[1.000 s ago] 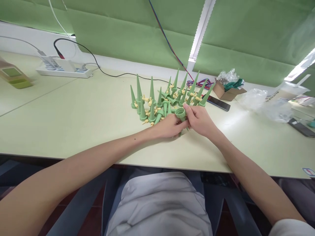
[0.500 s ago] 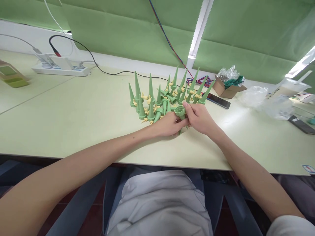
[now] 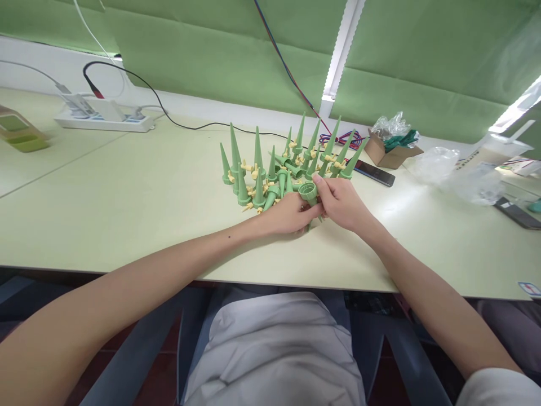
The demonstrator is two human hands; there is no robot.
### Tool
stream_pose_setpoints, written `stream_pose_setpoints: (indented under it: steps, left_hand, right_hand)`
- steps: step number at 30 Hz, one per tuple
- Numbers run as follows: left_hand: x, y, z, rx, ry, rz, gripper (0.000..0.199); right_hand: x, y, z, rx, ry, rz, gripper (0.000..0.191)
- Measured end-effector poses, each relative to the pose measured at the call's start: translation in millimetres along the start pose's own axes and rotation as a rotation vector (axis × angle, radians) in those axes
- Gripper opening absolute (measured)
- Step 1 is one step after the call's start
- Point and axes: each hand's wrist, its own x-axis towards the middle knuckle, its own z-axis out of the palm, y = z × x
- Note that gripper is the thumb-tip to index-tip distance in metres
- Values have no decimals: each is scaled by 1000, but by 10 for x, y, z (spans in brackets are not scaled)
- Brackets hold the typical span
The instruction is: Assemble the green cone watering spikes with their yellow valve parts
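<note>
A green plastic watering spike (image 3: pixel 308 190) is between my hands near the front of the table, its threaded round opening facing up and its point down. My left hand (image 3: pixel 291 214) is closed around its lower part, and the fingertips are partly hidden. My right hand (image 3: pixel 338 200) pinches the spike at the rim with thumb and fingers. Just beyond my hands stands a cluster of similar green spikes (image 3: pixel 257 155), many upright and some lying on their sides. Small yellow valves (image 3: pixel 255 172) stick out from several of them.
Behind the cluster lie a phone (image 3: pixel 374 172), coiled red and blue wire (image 3: pixel 344 138) and a small cardboard box (image 3: pixel 391 155) with plastic wrap. A drink cup (image 3: pixel 486 158) in a clear bag stands at the right. A power strip (image 3: pixel 105 121) sits at the back left.
Almost nothing differs. The whole picture has shifted very slightly, while both hands keep their hold on the spike.
</note>
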Motion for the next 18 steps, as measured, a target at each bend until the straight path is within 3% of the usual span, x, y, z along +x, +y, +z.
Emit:
stream_pose_setpoints:
  steps: [18]
  left_hand:
    - [4, -18, -10, 6, -10, 10, 51]
  right_hand:
    - [-2, -5, -7, -7, -12, 16, 57]
